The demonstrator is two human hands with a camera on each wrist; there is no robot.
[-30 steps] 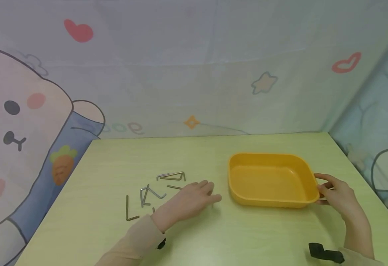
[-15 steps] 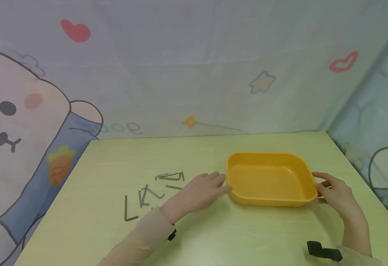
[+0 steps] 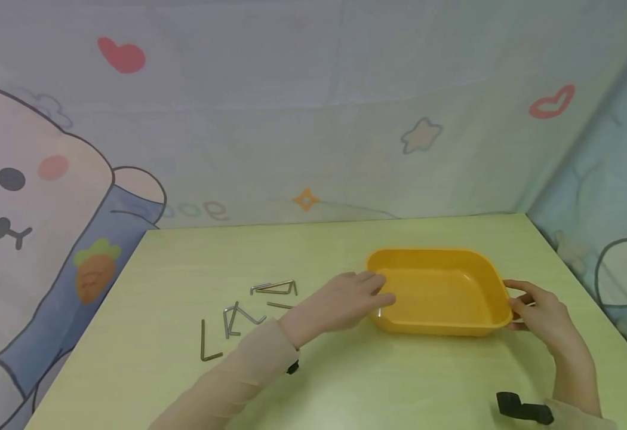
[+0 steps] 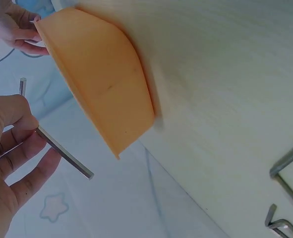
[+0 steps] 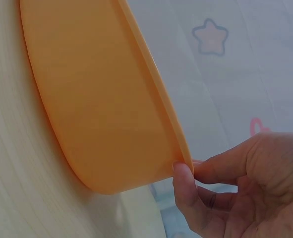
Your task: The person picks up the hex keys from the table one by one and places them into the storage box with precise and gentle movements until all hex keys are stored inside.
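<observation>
The left hand [image 3: 353, 300] pinches a hex key [image 4: 62, 151] between thumb and fingers over the near-left rim of the orange tray [image 3: 442, 292]. The right hand [image 3: 539, 310] grips the tray's right rim. More hex keys [image 3: 249, 307] lie scattered on the tabletop [image 3: 346, 382] to the left.

Orange tray [image 3: 442, 322], silver hex keys [image 3: 238, 316], pale yellow-green table [image 3: 346, 382].
</observation>
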